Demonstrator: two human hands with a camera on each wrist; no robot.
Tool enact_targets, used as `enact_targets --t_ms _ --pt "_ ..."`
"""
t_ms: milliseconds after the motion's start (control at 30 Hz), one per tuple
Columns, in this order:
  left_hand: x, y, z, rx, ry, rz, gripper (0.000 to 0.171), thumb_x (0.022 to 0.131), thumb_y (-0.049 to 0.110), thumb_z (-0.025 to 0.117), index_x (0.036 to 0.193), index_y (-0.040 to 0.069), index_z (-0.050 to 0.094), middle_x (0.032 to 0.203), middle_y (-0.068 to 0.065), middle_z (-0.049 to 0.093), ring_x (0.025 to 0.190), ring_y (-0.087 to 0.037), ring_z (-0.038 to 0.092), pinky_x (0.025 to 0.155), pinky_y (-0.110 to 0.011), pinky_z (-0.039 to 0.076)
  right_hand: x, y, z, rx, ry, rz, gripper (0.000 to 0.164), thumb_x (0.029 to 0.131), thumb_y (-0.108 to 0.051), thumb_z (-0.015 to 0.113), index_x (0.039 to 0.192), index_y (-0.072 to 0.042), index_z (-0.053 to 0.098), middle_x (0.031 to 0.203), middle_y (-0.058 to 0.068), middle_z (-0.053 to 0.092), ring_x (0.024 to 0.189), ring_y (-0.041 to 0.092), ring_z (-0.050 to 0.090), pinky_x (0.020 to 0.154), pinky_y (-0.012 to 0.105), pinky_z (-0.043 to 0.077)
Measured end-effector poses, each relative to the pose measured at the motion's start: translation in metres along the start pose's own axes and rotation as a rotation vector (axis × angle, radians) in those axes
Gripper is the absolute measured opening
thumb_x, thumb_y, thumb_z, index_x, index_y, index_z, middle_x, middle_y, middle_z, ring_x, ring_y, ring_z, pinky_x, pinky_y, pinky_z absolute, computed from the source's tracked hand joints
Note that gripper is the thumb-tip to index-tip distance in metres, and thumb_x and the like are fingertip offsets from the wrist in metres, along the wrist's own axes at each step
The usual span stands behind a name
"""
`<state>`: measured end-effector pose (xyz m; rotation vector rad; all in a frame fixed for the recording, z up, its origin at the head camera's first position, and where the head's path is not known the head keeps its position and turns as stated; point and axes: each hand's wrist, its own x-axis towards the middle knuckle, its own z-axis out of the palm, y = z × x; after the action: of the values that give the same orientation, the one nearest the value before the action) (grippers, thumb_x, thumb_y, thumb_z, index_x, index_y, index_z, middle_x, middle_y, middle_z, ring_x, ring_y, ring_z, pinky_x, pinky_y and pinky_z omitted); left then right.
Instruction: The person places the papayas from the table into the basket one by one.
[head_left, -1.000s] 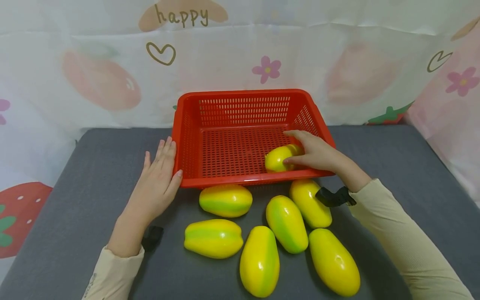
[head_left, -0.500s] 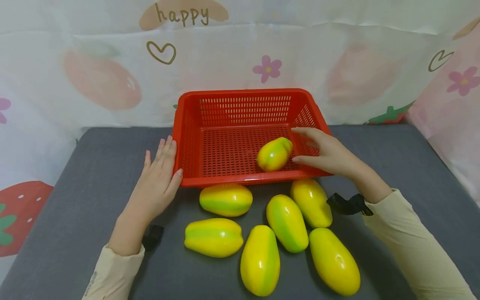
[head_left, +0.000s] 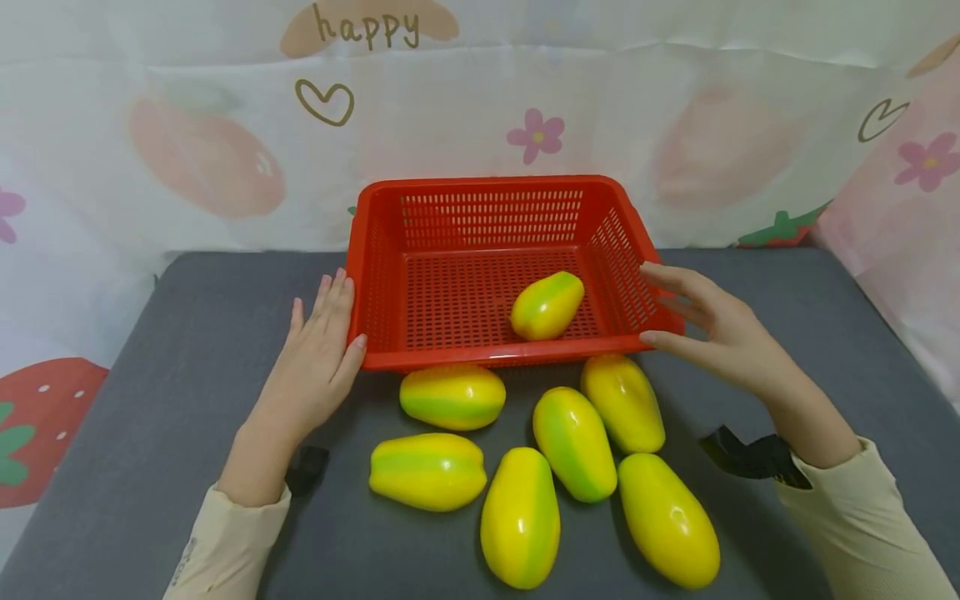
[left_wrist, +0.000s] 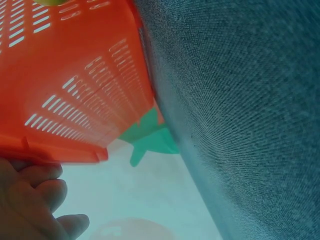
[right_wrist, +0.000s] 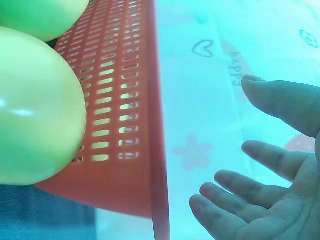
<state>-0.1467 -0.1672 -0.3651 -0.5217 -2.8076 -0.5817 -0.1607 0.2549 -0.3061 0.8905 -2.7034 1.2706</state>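
A red plastic basket point(head_left: 450, 358) with slotted walls stands at the back of the table. Inside it, toward the right, lies one yellow-green papaya point(head_left: 547, 307). My left hand point(head_left: 309, 367) rests its straight fingers along the basket's left side; in the left wrist view, its fingertips point(left_wrist: 52, 192) are at the rim. Just off the basket's right end is my right hand point(head_left: 723, 337), fingers spread and holding nothing. The right wrist view shows that hand point(right_wrist: 270, 195) apart from the basket wall point(right_wrist: 115, 115).
Several more papayas lie on the grey cloth in front of the basket, among them one point(head_left: 453, 397) close against its front wall and one point(head_left: 669, 522) at the right. A printed curtain point(head_left: 465, 100) hangs behind the table point(head_left: 187, 333).
My right hand let go of the papaya inside the basket and drew back right, out past the basket's right rim. The papaya settled slightly left. My left hand stayed in place.
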Motion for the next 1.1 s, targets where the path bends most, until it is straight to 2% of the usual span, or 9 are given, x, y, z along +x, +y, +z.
enact_targets --t_ms 133,233,400,567,833,1000,1100 --pt "0.0 0.0 0.0 -0.003 -0.006 -0.002 0.066 0.097 0.024 0.041 0.15 -0.001 0.01 0.156 -0.016 0.011 0.143 -0.03 0.006 0.112 -0.054 0.0 -0.011 0.001 0.0 0.013 0.039 -0.081 0.071 0.079 0.009 0.069 0.142 -0.004 0.039 0.141 0.001 0.043 0.128 0.009 0.041 0.099 0.013 0.035" --pt "0.0 -0.001 0.0 -0.003 -0.008 -0.002 0.066 0.097 0.024 0.041 0.15 0.0 0.01 0.156 -0.016 0.011 0.143 -0.031 0.006 0.112 -0.054 0.0 -0.019 0.001 -0.001 0.013 0.053 -0.111 0.074 0.075 0.016 0.068 0.141 -0.001 0.039 0.141 -0.005 0.043 0.129 0.009 0.041 0.099 0.014 0.036" --pt "0.0 -0.001 0.001 0.002 -0.006 0.0 0.066 0.097 0.024 0.04 0.15 -0.001 0.01 0.156 -0.017 0.011 0.143 -0.031 0.006 0.111 -0.056 0.002 -0.032 0.004 0.0 0.026 0.079 -0.172 0.076 0.07 0.022 0.068 0.138 0.005 0.04 0.142 0.001 0.043 0.129 0.012 0.041 0.098 0.017 0.038" --pt "0.0 -0.001 0.001 -0.004 -0.001 0.005 0.066 0.097 0.025 0.041 0.15 -0.001 0.011 0.156 -0.017 0.012 0.143 -0.031 0.007 0.111 -0.057 0.003 -0.046 0.01 0.003 0.157 0.135 -0.228 0.064 0.074 0.017 0.068 0.133 0.014 0.042 0.139 0.011 0.046 0.127 0.017 0.044 0.099 0.02 0.039" --pt "0.001 -0.001 0.0 -0.005 -0.006 0.004 0.066 0.097 0.025 0.04 0.15 -0.001 0.011 0.156 -0.017 0.011 0.143 -0.031 0.006 0.111 -0.056 0.002 -0.067 0.011 0.009 0.247 0.215 -0.128 0.056 0.076 0.023 0.061 0.129 0.016 0.045 0.135 0.012 0.051 0.121 0.016 0.049 0.096 0.02 0.041" --pt "0.001 -0.002 0.0 -0.008 -0.01 0.003 0.066 0.097 0.025 0.039 0.15 0.0 0.01 0.156 -0.017 0.011 0.143 -0.031 0.005 0.112 -0.055 0.0 -0.075 0.019 0.015 0.312 0.225 -0.114 0.052 0.078 0.023 0.059 0.127 0.018 0.044 0.133 0.011 0.053 0.121 0.016 0.05 0.096 0.02 0.041" --pt "0.001 -0.002 0.0 -0.01 -0.013 0.004 0.066 0.097 0.025 0.039 0.15 0.0 0.01 0.156 -0.017 0.01 0.143 -0.031 0.005 0.112 -0.055 0.0 -0.079 0.025 0.02 0.311 0.219 -0.062 0.052 0.078 0.024 0.057 0.129 0.015 0.045 0.133 0.007 0.053 0.12 0.013 0.05 0.094 0.018 0.042"
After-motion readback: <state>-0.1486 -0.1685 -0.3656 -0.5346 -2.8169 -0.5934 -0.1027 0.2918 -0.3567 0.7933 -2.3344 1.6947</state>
